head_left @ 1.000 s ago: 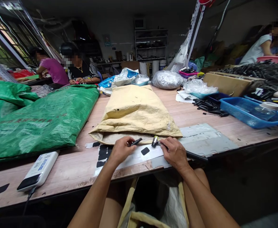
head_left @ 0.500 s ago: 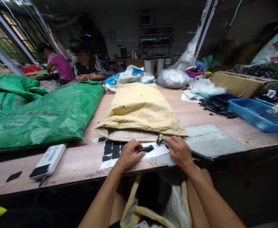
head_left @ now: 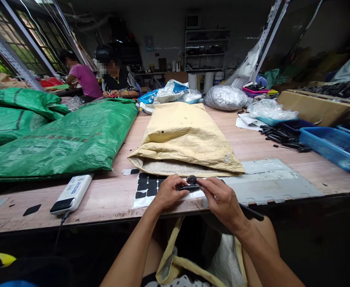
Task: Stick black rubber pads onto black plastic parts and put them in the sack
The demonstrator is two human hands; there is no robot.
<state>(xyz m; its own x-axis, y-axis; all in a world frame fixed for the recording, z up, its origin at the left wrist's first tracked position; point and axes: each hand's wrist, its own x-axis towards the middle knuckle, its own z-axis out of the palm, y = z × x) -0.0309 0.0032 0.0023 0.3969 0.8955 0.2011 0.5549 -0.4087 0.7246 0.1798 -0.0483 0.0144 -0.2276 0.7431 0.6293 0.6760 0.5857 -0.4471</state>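
My left hand (head_left: 169,193) is closed on a small black plastic piece (head_left: 190,187), pinched between thumb and fingers near the table's front edge. My right hand (head_left: 221,197) grips a small mallet (head_left: 191,180) whose black handle end sticks out beyond the wrist. The round mallet head is right at the black piece; whether they touch I cannot tell. Beneath the hands lies a white sheet with black stickers (head_left: 146,186), partly covered by my left hand and by the mouth of a flat yellow sack (head_left: 186,137).
A grey board (head_left: 276,181) extends to the right. On the left are a green sack (head_left: 64,139) and a white power bank (head_left: 73,193) with a cable. Black parts (head_left: 282,137) lie beside a blue tray (head_left: 333,147). Two people sit across the table. An open yellow bag (head_left: 177,239) hangs below the edge.
My right hand has moved left, bringing the mallet head over to the black piece in my left hand. The whole view has shifted slightly.
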